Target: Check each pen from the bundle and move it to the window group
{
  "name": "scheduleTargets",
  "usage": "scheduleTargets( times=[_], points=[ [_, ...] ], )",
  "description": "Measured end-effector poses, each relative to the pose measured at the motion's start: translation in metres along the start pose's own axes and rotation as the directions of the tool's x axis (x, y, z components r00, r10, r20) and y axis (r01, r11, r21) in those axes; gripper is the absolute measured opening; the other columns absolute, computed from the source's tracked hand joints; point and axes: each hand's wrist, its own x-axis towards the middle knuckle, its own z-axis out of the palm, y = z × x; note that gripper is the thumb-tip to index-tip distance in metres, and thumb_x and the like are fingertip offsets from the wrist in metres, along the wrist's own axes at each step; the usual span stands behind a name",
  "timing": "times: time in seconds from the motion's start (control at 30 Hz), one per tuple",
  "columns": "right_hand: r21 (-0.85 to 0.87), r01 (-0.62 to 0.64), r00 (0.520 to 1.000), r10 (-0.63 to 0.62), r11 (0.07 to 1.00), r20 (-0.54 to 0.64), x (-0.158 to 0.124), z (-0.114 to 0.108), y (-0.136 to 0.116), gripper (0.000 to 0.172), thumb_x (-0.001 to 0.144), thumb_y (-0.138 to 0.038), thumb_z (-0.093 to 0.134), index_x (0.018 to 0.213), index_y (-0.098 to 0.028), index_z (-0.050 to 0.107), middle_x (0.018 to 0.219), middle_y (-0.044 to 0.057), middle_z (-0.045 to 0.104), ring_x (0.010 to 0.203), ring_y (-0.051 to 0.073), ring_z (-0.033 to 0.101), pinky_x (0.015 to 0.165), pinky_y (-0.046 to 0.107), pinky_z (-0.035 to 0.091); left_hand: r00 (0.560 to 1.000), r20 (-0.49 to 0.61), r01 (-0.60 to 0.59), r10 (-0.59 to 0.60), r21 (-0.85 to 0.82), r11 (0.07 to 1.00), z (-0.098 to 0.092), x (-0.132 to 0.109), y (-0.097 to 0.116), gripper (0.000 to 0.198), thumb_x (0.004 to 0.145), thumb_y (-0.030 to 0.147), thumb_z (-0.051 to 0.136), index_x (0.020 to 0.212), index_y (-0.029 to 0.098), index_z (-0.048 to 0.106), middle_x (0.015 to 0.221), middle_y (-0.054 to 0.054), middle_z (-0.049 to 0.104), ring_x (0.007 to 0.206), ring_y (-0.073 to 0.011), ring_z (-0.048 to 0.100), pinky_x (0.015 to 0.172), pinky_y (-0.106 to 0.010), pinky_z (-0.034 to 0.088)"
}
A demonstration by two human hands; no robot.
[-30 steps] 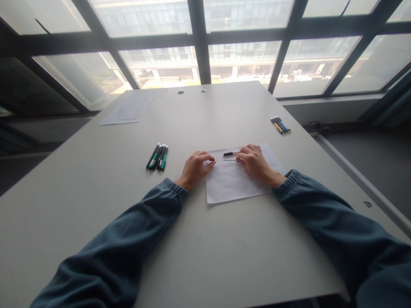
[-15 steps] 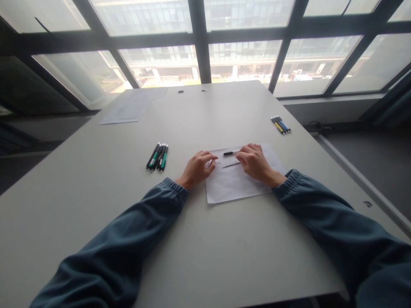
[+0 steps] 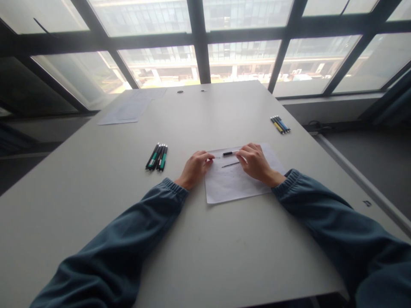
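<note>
A white sheet of paper [image 3: 236, 186] lies on the grey table [image 3: 205, 248] in front of me. My right hand [image 3: 256, 162] rests on the sheet, its fingers pinched on one end of a thin pen refill [image 3: 230, 164], which points left and slightly down. My left hand [image 3: 195, 169] sits at the sheet's left edge with fingers curled in a pinch around something tiny and pale that I cannot make out. A short black pen piece [image 3: 229, 153] lies on the paper just beyond the refill, between the two hands.
Several black and green pens [image 3: 157, 157] lie bunched left of my left hand. A smaller bunch of yellow, blue and black pens [image 3: 280, 124] sits at the far right of the table. Loose papers [image 3: 128, 109] lie at the far left corner, below large windows.
The refill stretched level between both hands a second ago. Its left end has come away from my left hand, and it now hangs tilted from my right fingers alone.
</note>
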Motion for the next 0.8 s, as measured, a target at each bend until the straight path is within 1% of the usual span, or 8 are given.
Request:
scheduleTargets(
  times=[0.07,0.13,0.23,0.3,0.37,0.47,0.6,0.8],
  points=[
    [-0.001,-0.003,1.0,0.003,1.0,-0.001,0.0,-0.001,-0.001,0.029,0.103,-0.026,0.047,0.088,-0.02,0.071,0.094,0.008,0.071,0.099,0.024,0.054,0.097,0.041,0.033,1.0,0.014,0.016,-0.016,0.01,1.0,0.0,0.0,0.002,0.027,0.091,0.014,0.059,0.115,0.022,0.069,0.099,-0.004,0.072,0.09,-0.0196,0.065,0.089,-0.036,0.054],
    [-0.005,-0.011,1.0,0.011,1.0,-0.001,0.0,-0.002,-0.002,0.028,0.103,-0.026,0.047,0.088,-0.02,0.071,0.094,0.008,0.071,0.099,0.024,0.055,0.097,0.041,0.034,0.999,0.014,0.036,-0.036,0.007,0.999,-0.001,-0.001,0.003,0.041,0.089,0.014,0.062,0.129,0.023,0.062,0.102,-0.003,0.073,0.089,-0.019,0.064,0.09,-0.036,0.054],
    [-0.018,-0.039,0.999,0.039,0.999,0.0,0.001,-0.003,-0.002,0.028,0.102,-0.025,0.048,0.088,-0.02,0.071,0.095,0.009,0.071,0.099,0.025,0.055,0.094,0.041,0.035,0.999,-0.008,0.049,-0.049,0.017,0.999,-0.001,-0.001,0.005,0.053,0.086,0.013,0.063,0.137,0.024,0.054,0.108,-0.003,0.072,0.091,-0.0192,0.064,0.093,-0.036,0.053],
    [-0.024,-0.073,0.997,0.073,0.997,-0.014,0.001,-0.003,-0.001,0.025,0.101,-0.023,0.048,0.093,-0.02,0.072,0.097,0.01,0.071,0.1,0.027,0.056,0.092,0.041,0.037,0.998,-0.034,0.05,-0.048,0.045,0.998,-0.001,-0.001,0.005,0.052,0.086,0.012,0.061,0.136,0.023,0.054,0.11,-0.004,0.072,0.097,-0.0206,0.064,0.097,-0.038,0.052],
    [-0.026,-0.121,0.992,0.12,0.992,-0.048,0.001,-0.003,0.0,0.026,0.099,-0.018,0.047,0.105,-0.019,0.072,0.102,0.011,0.071,0.102,0.028,0.057,0.091,0.04,0.038,0.997,-0.044,0.059,-0.056,0.084,0.995,-0.001,-0.001,0.005,0.049,0.086,0.013,0.061,0.134,0.022,0.056,0.112,-0.005,0.072,0.103,-0.0229,0.064,0.1,-0.04,0.05],
    [-0.035,-0.209,0.974,0.205,0.977,-0.091,0.001,-0.001,0.003,0.036,0.094,-0.009,0.044,0.119,-0.016,0.068,0.107,0.012,0.071,0.103,0.029,0.058,0.089,0.04,0.039,0.997,-0.014,0.082,-0.081,0.133,0.988,0.001,-0.002,0.002,0.049,0.085,0.015,0.063,0.133,0.022,0.057,0.115,-0.007,0.071,0.11,-0.0267,0.063,0.102,-0.043,0.047],
    [-0.077,-0.288,0.957,0.282,0.955,-0.073,0.0,0.003,0.007,0.037,0.091,-0.007,0.044,0.116,-0.016,0.069,0.105,0.013,0.072,0.102,0.03,0.06,0.086,0.04,0.04,0.995,0.008,0.1,-0.102,0.148,0.984,0.002,-0.002,-0.001,0.048,0.088,0.014,0.059,0.136,0.022,0.056,0.119,-0.008,0.07,0.114,-0.0278,0.062,0.103,-0.044,0.046],
    [-0.124,-0.316,0.949,0.316,0.941,-0.017,-0.002,0.006,0.008,0.032,0.094,-0.011,0.045,0.115,-0.017,0.069,0.108,0.014,0.073,0.101,0.031,0.061,0.084,0.04,0.042,0.997,0.007,0.08,-0.082,0.143,0.986,0.003,-0.003,-0.006,0.044,0.09,0.012,0.056,0.133,0.021,0.058,0.122,-0.009,0.069,0.115,-0.027,0.061,0.104,-0.043,0.048]
  ],
)
